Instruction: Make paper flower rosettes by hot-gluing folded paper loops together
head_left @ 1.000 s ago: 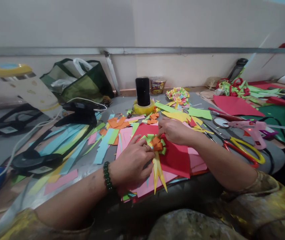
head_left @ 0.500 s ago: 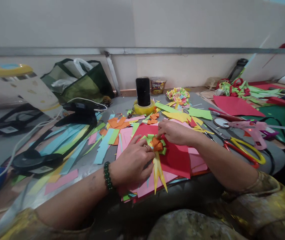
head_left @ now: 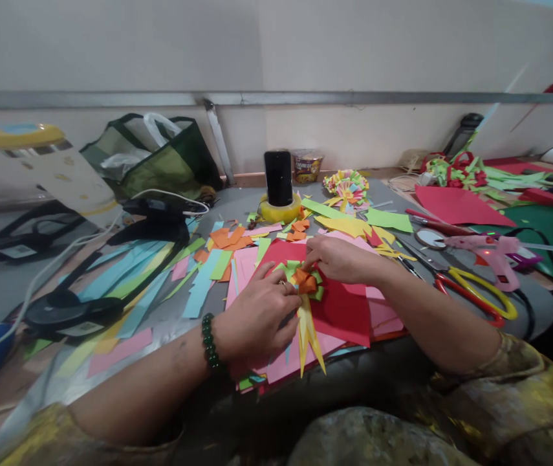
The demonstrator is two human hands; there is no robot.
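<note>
A paper flower (head_left: 305,282) with an orange centre and green outer loops lies between my hands, two pointed yellow paper tails (head_left: 308,336) hanging from it toward me. My left hand (head_left: 264,310), with a green bead bracelet at the wrist, presses its curled fingers on the flower's left side. From the upper right, the fingers of my right hand (head_left: 337,257) pinch the flower's top edge. Underneath are a red paper sheet (head_left: 344,317) and a stack of pink sheets (head_left: 281,369). The fingertips are partly hidden by the flower.
Scissors (head_left: 475,291) and a pink glue gun (head_left: 494,249) lie to the right. A phone (head_left: 279,178) stands in a yellow tape roll (head_left: 280,210) behind the hands. Coloured paper strips (head_left: 203,281), a black headset-like strap (head_left: 77,310) and a tilted tumbler (head_left: 57,168) are on the left.
Both hands stay at the paper flower in almost the same pose. The view has shifted only very slightly.
</note>
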